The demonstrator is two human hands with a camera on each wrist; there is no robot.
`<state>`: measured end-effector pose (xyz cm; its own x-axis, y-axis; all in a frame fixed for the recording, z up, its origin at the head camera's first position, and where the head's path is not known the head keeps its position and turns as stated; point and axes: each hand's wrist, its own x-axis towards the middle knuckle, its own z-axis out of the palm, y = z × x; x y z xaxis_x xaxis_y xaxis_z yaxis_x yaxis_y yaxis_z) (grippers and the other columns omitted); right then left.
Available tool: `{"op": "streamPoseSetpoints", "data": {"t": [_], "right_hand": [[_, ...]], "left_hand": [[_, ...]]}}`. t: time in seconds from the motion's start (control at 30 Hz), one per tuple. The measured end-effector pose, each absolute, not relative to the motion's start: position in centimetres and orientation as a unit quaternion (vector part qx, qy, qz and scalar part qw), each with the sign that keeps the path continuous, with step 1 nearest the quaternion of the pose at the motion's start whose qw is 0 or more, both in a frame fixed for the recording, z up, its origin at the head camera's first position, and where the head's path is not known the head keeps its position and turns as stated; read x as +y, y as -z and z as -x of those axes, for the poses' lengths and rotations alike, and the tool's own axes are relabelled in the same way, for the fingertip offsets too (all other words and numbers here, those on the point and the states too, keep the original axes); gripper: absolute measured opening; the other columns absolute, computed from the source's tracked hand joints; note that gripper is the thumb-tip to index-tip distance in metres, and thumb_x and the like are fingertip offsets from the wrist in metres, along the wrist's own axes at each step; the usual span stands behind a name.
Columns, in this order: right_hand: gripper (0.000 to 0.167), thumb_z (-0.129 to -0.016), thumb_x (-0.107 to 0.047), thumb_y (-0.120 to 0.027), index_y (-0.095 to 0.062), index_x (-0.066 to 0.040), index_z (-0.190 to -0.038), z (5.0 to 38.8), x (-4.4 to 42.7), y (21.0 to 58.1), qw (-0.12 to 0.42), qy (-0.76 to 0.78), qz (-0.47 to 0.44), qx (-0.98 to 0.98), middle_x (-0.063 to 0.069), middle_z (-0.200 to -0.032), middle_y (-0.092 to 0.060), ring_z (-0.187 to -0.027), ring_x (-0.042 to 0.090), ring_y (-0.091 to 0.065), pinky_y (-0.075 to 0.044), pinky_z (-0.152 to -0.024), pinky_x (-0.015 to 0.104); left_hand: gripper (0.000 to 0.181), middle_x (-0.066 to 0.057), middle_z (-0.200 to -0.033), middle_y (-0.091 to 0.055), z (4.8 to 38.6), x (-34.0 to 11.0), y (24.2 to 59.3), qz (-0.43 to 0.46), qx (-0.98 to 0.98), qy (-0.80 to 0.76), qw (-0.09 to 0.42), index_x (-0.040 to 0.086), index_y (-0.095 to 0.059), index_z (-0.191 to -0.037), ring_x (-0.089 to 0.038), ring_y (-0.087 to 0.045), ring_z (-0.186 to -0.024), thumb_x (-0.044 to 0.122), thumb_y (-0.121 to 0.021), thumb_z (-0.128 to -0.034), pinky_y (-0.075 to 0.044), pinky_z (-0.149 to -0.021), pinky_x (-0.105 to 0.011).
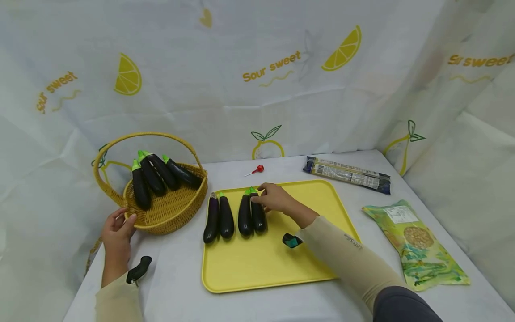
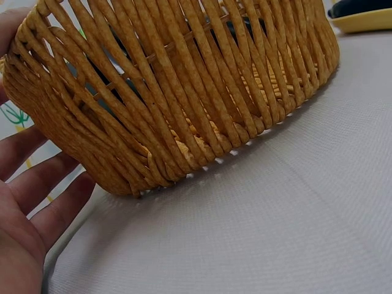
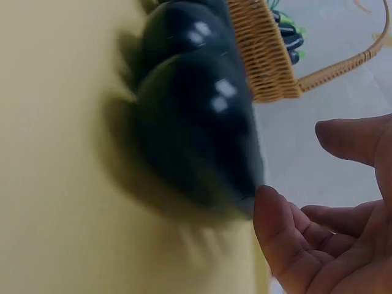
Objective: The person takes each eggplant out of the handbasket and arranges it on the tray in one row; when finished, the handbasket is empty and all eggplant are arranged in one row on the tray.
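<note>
At the left side of the wicker basket (image 1: 189, 220), my left hand (image 1: 117, 237) holds its edge, the thumb and spread fingers against the weave (image 2: 184, 92); the left wrist view shows this hand (image 2: 24, 226) too. My right hand (image 1: 277, 200) is over the stem end of the rightmost eggplant (image 1: 259, 218) on the yellow tray (image 1: 273, 264). In the right wrist view one fingertip of this hand (image 3: 331, 239) meets the end of an eggplant (image 3: 196, 128), thumb held apart. Beside it lies another eggplant (image 1: 245, 217); two more eggplants (image 1: 226, 219) lie at the tray's left.
Several eggplants (image 1: 153, 176) lie in the basket, under its tall arched handle (image 1: 150, 134). A red lollipop (image 1: 259, 168) lies behind the tray. To the right are a long dark packet (image 1: 348, 174) and a green-yellow bag (image 1: 420, 243). A white printed cloth hangs behind.
</note>
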<state>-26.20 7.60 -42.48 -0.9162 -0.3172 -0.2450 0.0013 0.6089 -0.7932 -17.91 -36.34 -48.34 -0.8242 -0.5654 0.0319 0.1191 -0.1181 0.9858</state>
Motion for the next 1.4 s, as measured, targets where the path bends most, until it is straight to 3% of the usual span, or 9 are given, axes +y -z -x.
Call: {"op": "streamPoseSetpoints", "data": {"t": [0.17,0.37,0.6,0.87,1.3,1.4], "right_hand": [[0.056,-0.092,-0.028,-0.068,-0.049,0.0,-0.137,27.4,4.8,40.4,0.162,0.429,0.143,0.877,0.011,-0.105,-0.06,-0.075,0.023,-0.067,-0.056,-0.067,0.033],[0.051,-0.094,-0.031,-0.066,-0.052,-0.006,-0.136,28.7,-0.9,38.4,0.143,0.363,0.24,0.889,0.005,-0.108,-0.063,-0.081,0.015,-0.063,-0.052,-0.07,0.03],[0.052,-0.096,-0.029,-0.064,-0.048,-0.007,-0.141,30.8,-8.2,37.6,0.135,0.366,0.3,0.871,0.001,-0.114,-0.062,-0.098,0.011,-0.059,-0.05,-0.076,0.024],[0.053,-0.097,-0.03,-0.062,-0.044,-0.015,-0.145,32.1,-14.1,39.3,0.114,0.412,0.276,0.861,-0.001,-0.122,-0.058,-0.106,0.01,-0.057,-0.048,-0.082,0.023],[0.052,-0.097,-0.021,-0.062,-0.042,-0.02,-0.145,34.0,-17.2,41.2,0.054,0.457,0.192,0.867,-0.002,-0.129,-0.053,-0.111,0.011,-0.055,-0.05,-0.078,0.024],[0.052,-0.098,-0.021,-0.061,-0.041,-0.02,-0.146,34.1,-17.7,41.6,0.034,0.43,0.188,0.883,-0.003,-0.136,-0.051,-0.114,0.012,-0.055,-0.05,-0.081,0.025]], "left_hand": [[0.048,-0.01,-0.129,-0.055,18.0,-36.2,48.1,-0.18,-0.621,0.727,0.23,0.011,-0.057,-0.128,-0.015,-0.058,-0.105,0.014,-0.077,-0.0844,-0.05,-0.076,-0.014],[0.045,-0.01,-0.128,-0.055,17.9,-36.1,48.1,-0.184,-0.624,0.722,0.236,0.012,-0.058,-0.127,-0.015,-0.058,-0.104,0.013,-0.076,-0.0855,-0.05,-0.075,-0.013],[0.045,-0.009,-0.126,-0.057,18.2,-36.3,48.0,-0.183,-0.628,0.718,0.237,0.011,-0.058,-0.126,-0.014,-0.059,-0.103,0.013,-0.076,-0.0854,-0.05,-0.075,-0.014],[0.042,-0.008,-0.124,-0.058,17.9,-36.2,48.0,-0.178,-0.628,0.719,0.237,0.01,-0.058,-0.125,-0.014,-0.06,-0.099,0.01,-0.075,-0.0863,-0.051,-0.074,-0.015],[0.041,-0.005,-0.12,-0.059,17.9,-36.2,48.4,-0.169,-0.619,0.725,0.251,0.006,-0.057,-0.124,-0.013,-0.061,-0.099,0.004,-0.073,-0.0866,-0.052,-0.074,-0.017],[0.041,-0.006,-0.121,-0.059,18.1,-36.2,48.4,-0.16,-0.617,0.729,0.252,0.004,-0.056,-0.125,-0.014,-0.061,-0.099,0.003,-0.073,-0.0866,-0.053,-0.074,-0.018]]}}
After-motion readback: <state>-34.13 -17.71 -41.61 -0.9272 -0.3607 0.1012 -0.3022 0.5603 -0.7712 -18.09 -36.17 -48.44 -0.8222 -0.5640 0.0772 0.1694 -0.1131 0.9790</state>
